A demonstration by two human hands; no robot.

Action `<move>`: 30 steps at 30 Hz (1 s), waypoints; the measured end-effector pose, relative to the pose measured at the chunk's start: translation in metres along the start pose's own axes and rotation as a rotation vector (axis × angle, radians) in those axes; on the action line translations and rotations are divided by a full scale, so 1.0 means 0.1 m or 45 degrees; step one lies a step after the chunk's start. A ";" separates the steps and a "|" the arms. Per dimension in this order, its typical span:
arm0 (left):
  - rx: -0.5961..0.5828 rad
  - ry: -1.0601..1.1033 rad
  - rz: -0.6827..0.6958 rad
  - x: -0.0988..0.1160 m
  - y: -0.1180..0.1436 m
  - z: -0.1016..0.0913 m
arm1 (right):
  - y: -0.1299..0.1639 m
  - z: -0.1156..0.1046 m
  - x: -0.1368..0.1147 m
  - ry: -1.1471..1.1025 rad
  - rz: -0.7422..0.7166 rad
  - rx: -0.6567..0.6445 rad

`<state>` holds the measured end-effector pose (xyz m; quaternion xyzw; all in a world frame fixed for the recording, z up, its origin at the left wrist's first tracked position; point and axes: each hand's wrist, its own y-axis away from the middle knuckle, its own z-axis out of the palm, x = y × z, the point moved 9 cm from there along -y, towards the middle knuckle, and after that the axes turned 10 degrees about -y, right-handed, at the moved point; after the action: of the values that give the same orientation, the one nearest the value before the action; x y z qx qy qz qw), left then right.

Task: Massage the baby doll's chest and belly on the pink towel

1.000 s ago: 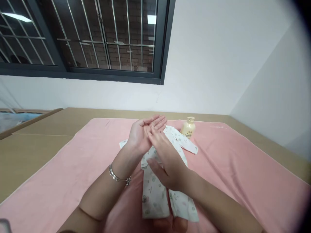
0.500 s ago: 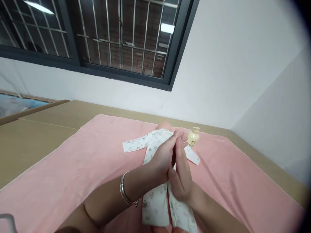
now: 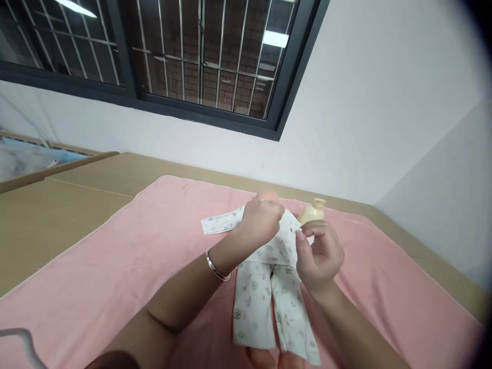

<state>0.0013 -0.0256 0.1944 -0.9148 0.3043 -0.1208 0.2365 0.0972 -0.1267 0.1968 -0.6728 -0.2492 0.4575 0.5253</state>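
A baby doll (image 3: 267, 195) lies on its back on a pink blanket (image 3: 161, 246), its bald head pointing away from me and its feet toward me. It wears a white printed shirt (image 3: 265, 253) and matching trousers (image 3: 254, 307). My left hand (image 3: 263, 220) is closed in a fist over the doll's chest; its fingers hide whatever may be inside. At the shirt's right side, my right hand (image 3: 321, 253) has thumb and index finger pinched on what looks like a bit of white cloth. The doll's right-side sleeve is hidden behind that hand.
A pale yellow bottle (image 3: 313, 211) stands on the blanket behind my right hand. The blanket covers a wooden surface (image 3: 80, 205) against the wall, below a barred window (image 3: 215, 56). A grey curved bar (image 3: 26, 338) shows at the lower left.
My hands were pressed palm to palm above the doll. They have come apart: the left has curled into a fist over its chest, the right has moved right and pinched its fingers together.
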 end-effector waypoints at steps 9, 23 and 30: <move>-0.040 -0.045 -0.025 -0.11 -0.15 0.25 | -0.05 0.22 0.41 0.446 -0.018 -0.306; 0.003 0.150 -0.400 -0.49 -0.28 0.35 | 0.52 0.84 0.71 0.902 -0.030 -1.486; -0.042 0.447 -0.458 -0.38 -0.26 0.45 | 0.43 0.75 0.75 0.908 -0.029 -1.383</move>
<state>0.0007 0.0321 0.1659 -0.9229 0.1749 -0.3132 0.1398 0.0589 -0.0438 0.1275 -0.9506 -0.2623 0.0093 0.1655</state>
